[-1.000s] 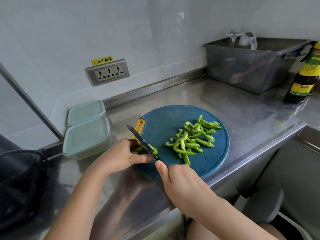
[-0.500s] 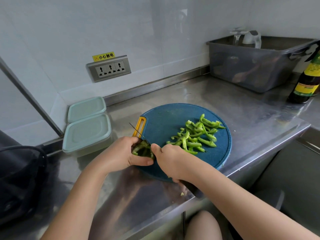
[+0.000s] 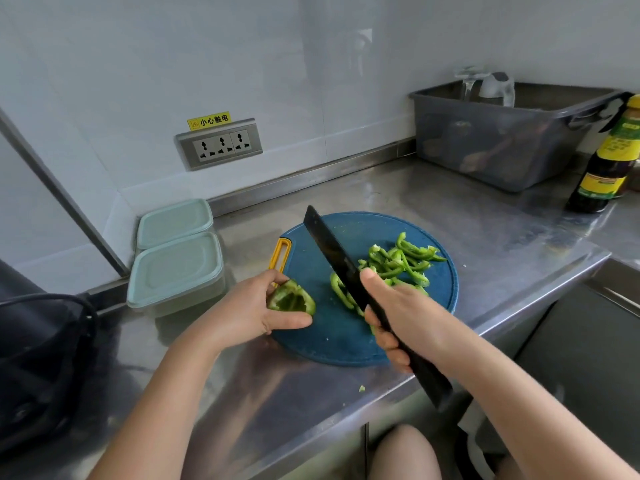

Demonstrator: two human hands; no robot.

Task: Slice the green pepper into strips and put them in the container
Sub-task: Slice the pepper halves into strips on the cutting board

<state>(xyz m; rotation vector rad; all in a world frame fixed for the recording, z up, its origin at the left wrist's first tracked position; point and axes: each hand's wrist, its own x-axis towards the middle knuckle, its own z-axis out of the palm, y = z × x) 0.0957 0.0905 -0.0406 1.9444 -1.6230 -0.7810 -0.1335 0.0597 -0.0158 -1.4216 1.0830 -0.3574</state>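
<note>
A round blue cutting board (image 3: 346, 334) with a yellow handle lies on the steel counter. My left hand (image 3: 249, 310) holds an uncut piece of green pepper (image 3: 291, 301) at the board's left edge, hollow side up. My right hand (image 3: 401, 313) grips a black knife (image 3: 332, 258). Its blade is lifted and tilted, pointing away over the board. A pile of green pepper strips (image 3: 401, 261) lies on the right half of the board, and a few fresh strips (image 3: 341, 294) lie beside the blade. Two lidded pale green containers (image 3: 176, 268) sit left of the board.
A grey plastic tub (image 3: 502, 140) with glassware stands at the back right, and a dark sauce bottle (image 3: 609, 161) beside it. A black mesh basket (image 3: 41, 362) sits at the far left. A wall socket (image 3: 220, 145) is behind. The counter's front edge runs just below the board.
The knife has lifted off the pepper and swung right, blade now raised over the board. My left hand has turned the pepper piece hollow side up. New strips lie beside the blade.
</note>
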